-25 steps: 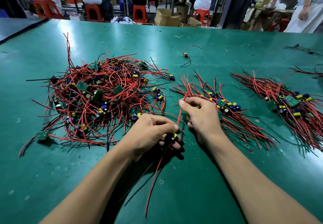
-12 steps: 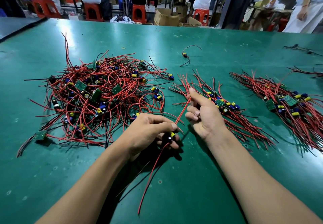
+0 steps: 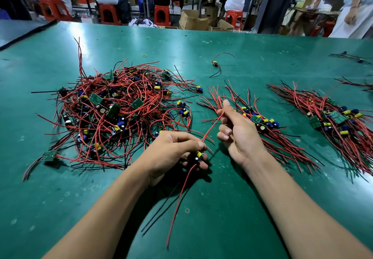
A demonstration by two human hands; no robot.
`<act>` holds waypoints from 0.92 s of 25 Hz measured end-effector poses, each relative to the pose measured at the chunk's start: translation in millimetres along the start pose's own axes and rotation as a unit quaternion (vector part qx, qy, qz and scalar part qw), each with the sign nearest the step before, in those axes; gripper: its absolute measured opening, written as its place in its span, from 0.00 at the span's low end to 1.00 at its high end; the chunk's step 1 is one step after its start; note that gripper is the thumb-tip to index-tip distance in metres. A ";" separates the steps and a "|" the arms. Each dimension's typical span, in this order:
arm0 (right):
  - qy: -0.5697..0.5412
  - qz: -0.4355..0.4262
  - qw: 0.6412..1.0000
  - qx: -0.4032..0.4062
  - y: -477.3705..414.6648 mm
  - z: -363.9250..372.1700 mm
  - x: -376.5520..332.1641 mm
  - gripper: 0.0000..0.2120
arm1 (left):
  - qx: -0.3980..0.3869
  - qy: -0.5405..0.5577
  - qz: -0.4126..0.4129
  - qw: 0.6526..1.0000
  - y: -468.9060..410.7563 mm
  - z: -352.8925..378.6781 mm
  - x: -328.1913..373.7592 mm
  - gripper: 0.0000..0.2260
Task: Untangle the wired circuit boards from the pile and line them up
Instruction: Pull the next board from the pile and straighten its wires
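Observation:
A tangled pile (image 3: 119,113) of small green circuit boards with red and black wires lies on the left of the green table (image 3: 252,56). My left hand (image 3: 175,149) grips one wired board (image 3: 198,155) just in front of the pile, and its red and black wires trail toward me. My right hand (image 3: 238,131) pinches a red wire of that board and holds it up and away. Behind my right hand lies a lined-up row of boards (image 3: 262,121). A second lined-up row (image 3: 333,119) sits further right.
A single loose wired board (image 3: 215,64) lies at the table's middle back, with a small rubber band (image 3: 144,55) to its left. Black wires (image 3: 351,56) lie at the far right. Behind the table, people sit on red stools among cardboard boxes.
My right hand has drawn the red wire up and to the right, away from my left hand. The long trailing wire has swung slightly toward me. My left hand stays in place.

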State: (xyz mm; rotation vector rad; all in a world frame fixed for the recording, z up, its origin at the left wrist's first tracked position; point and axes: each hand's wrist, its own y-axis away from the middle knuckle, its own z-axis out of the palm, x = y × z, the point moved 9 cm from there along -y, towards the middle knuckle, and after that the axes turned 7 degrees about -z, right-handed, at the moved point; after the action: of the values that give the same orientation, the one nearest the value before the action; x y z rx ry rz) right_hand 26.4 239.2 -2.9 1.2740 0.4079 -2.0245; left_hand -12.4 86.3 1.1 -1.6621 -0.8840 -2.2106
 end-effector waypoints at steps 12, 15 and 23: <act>0.099 -0.049 0.994 -0.028 2.2 -2.4 -5.9 0.18 | 0.068 0.126 -0.024 0.989 -8.3 -13.5 -4.7 0.21; 0.189 -0.082 0.976 -0.068 10.3 8.2 -8.4 0.16 | 0.061 0.151 -0.034 0.986 -9.9 -11.4 -5.0 0.24; 0.436 -0.236 0.863 -0.102 27.3 26.7 -25.2 0.11 | 0.059 0.161 -0.024 0.985 -10.0 -12.0 -5.9 0.25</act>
State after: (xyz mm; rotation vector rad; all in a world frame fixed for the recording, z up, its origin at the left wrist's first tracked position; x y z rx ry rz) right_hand 34.8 214.1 34.4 2.0463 1.4323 -1.5566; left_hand -25.2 86.2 -9.7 -1.1962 -0.9497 -2.3196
